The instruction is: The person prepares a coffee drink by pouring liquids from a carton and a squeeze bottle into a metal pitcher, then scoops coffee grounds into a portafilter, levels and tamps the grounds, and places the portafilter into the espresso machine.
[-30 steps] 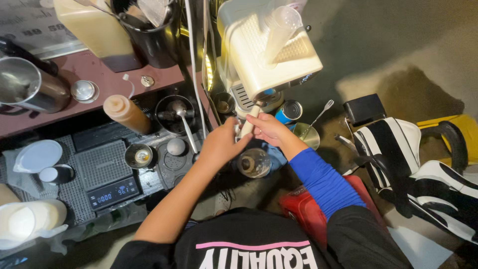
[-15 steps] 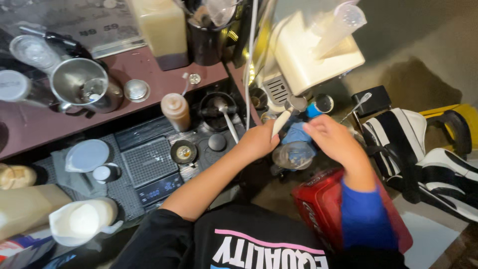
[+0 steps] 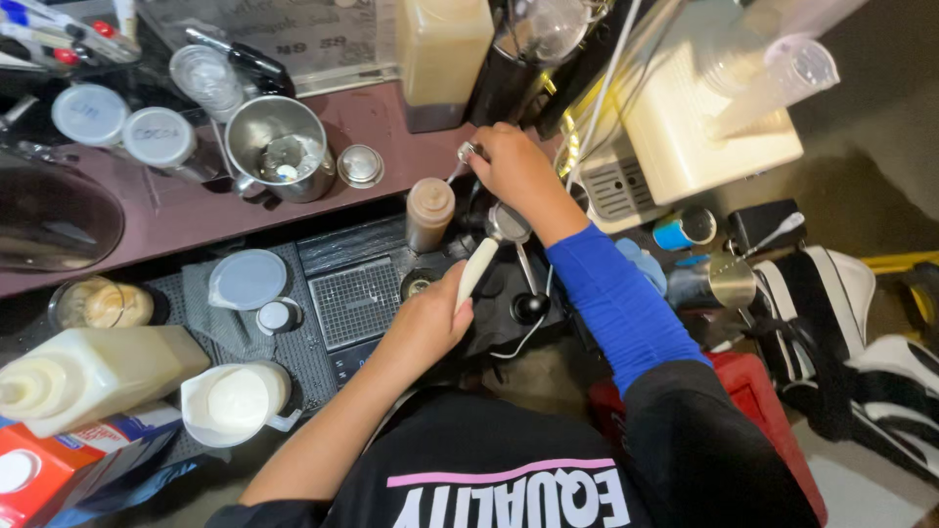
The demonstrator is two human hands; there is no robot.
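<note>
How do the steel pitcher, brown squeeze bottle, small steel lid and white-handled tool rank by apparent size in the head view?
1. Steel pitcher, clearly largest.
2. Brown squeeze bottle and the white-handled tool in the left hand: look alike, and the tool is partly hidden and nearer the camera, so unranked.
3. Small steel lid, smallest.

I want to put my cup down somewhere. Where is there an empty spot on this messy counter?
The best bare patch is the brown shelf, between the steel pitcher and the brown squeeze bottle. The small scale also has nothing on top. It is crowded around the left hand and right hand.
</note>
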